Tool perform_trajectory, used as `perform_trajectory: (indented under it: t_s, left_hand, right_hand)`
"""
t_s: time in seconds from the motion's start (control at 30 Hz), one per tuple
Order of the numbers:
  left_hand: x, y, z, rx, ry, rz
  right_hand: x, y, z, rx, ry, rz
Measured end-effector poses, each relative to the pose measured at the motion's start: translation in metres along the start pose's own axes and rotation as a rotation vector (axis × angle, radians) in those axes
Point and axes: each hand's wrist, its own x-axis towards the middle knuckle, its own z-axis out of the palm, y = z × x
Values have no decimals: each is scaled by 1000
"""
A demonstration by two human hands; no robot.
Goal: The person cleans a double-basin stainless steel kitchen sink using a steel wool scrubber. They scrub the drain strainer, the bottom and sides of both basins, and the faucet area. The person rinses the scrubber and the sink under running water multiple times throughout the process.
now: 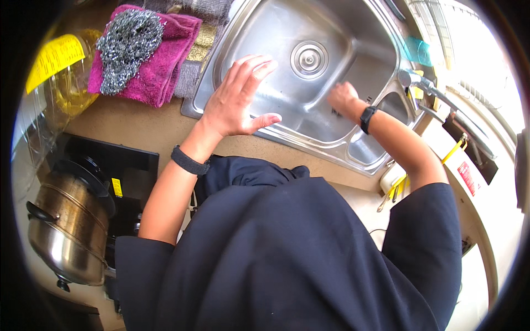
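Observation:
Both my hands are over a stainless steel sink (273,97). My left hand (236,97) hangs above the sink's left front rim, fingers spread and holding nothing. Farther right, my right hand (344,98) is above the ridge beside the deeper basin; it is blurred, its fingers look curled, and I cannot tell whether anything is in it. The round drain strainer (309,59) sits in the basin between and beyond the hands. Right of the basin, a metal faucet (430,89) reaches over the rim.
On the left, a steel wool scourer (129,47) lies on a folded magenta towel (176,58). Plastic bottles with yellow liquid (72,91) stand at the far left. Below them, a steel steamer pot (74,231) is by a black stovetop (136,165). Yellow-handled tools (397,186) hang at right.

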Motion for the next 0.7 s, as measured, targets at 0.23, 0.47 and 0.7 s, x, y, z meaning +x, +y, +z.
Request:
perform_trajectory:
  t_s: [0.23,0.47,0.7]
  left_hand:
    - [-2,-1,0,8,23,13]
    - [-3,-1,2,11,43,7]
    - [-8,1,0,28,12,-24]
  right_hand:
    - [37,-32,0,435,-98,136]
    - [-31,-47,5,558,100,-55]
    - [4,-50,20,529,225,-69]
